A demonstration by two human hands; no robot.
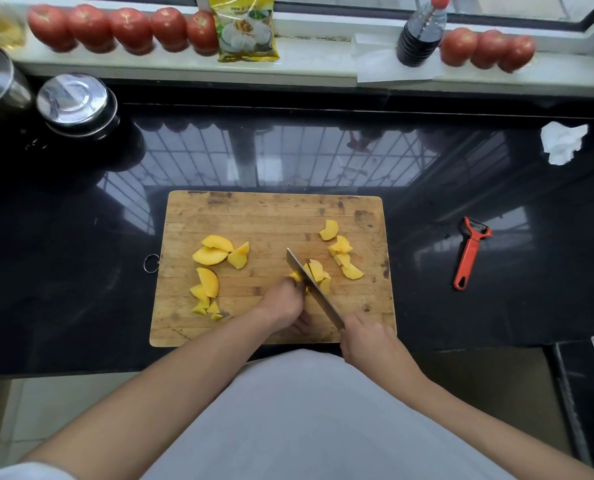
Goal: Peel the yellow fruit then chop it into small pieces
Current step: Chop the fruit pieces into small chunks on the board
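Peeled yellow fruit lies cut up on a wooden cutting board (271,216). Large wedges (215,251) sit at the board's left, with smaller bits (207,299) below them. More chunks (342,254) lie at the right. My right hand (364,337) grips the handle of a cleaver (314,289), whose blade rests edge-down on a fruit piece (318,271) at the board's middle. My left hand (285,304) has curled fingers holding that piece just left of the blade. The fruit under my fingers is mostly hidden.
A red peeler (470,252) lies on the black counter to the right of the board. A crumpled white tissue (562,142) sits far right. Two metal pots (77,105) stand at the back left. Tomatoes (125,29), a yellow packet (247,29) and a dark bottle (422,32) line the windowsill.
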